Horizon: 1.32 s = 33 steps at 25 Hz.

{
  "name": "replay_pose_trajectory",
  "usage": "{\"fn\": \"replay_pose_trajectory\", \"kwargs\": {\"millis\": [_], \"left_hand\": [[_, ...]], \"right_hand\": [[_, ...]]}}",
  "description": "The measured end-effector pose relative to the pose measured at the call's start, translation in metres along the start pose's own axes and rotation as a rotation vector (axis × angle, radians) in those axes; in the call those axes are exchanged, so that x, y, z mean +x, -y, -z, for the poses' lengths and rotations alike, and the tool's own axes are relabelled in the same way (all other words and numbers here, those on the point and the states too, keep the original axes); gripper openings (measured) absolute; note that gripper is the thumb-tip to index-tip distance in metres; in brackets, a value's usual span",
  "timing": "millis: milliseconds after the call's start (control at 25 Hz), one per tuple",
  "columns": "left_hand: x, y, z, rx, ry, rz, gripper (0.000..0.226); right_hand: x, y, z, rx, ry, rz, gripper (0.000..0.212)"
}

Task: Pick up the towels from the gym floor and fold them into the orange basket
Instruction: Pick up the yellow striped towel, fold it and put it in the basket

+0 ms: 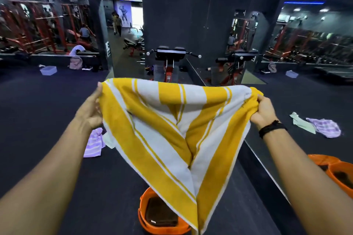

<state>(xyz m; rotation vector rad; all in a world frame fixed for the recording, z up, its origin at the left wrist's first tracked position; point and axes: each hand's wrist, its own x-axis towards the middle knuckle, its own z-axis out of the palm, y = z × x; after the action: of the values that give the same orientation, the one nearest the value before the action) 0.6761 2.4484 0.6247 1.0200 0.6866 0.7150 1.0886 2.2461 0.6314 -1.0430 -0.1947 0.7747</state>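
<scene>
A dark rubber floor point(47, 105) runs to black walls lined with a mirror point(296, 101); red racks stand at the back left and a red-framed machine point(170, 59) straight ahead. The yellow-and-white striped towel point(172, 129) hangs in mid-air and hides much of the orange basket point(142, 213) below, where a dark brown folded towel point(160, 213) shows inside. A purple striped towel point(94, 143) lies on the floor, half behind the left forearm. Mirrored copies of towels and basket appear at right, the basket copy cut by the frame edge. The left hand point(91, 108) pinches one top corner, thumb along the edge; the right hand point(264, 111), black band at its wrist, is fisted round the bunched other corner. Both arms reach forward, apart.
</scene>
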Motion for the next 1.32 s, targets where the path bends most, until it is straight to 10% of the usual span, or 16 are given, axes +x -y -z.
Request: {"fn": "replay_pose_trajectory", "kwargs": {"millis": [120,200,440,640,800,1000,1160,1320], "left_hand": [[0.004,0.014,-0.004,0.279,0.037,0.033,0.059],[0.020,0.017,0.003,0.283,-0.239,-0.019,0.027],[0.033,0.026,0.033,0.187,-0.766,-0.152,0.033],[0.029,0.037,0.019,0.230,-0.596,-0.162,0.017],[0.030,0.042,0.006,0.369,-0.499,-0.146,0.011],[0.033,0.038,-0.005,0.648,-0.470,-0.148,0.050],[0.021,0.023,-0.014,0.792,0.116,-0.058,0.080],[0.017,0.008,-0.030,1.488,0.393,0.084,0.030]], "right_hand": [[-0.013,0.007,-0.007,-0.181,0.116,-0.052,0.029],[-0.014,0.008,-0.006,-0.233,-0.048,0.065,0.011],[-0.009,0.019,0.022,-0.240,-0.364,0.266,0.030],[-0.018,0.011,0.024,-0.404,-0.132,0.061,0.019],[-0.015,-0.007,0.017,-0.799,-0.013,0.257,0.017],[-0.025,-0.007,0.019,-0.788,0.209,0.356,0.043],[-0.046,0.004,0.019,-0.814,0.726,-0.048,0.058],[-0.045,0.017,0.009,-1.397,0.916,-0.130,0.027]]}}
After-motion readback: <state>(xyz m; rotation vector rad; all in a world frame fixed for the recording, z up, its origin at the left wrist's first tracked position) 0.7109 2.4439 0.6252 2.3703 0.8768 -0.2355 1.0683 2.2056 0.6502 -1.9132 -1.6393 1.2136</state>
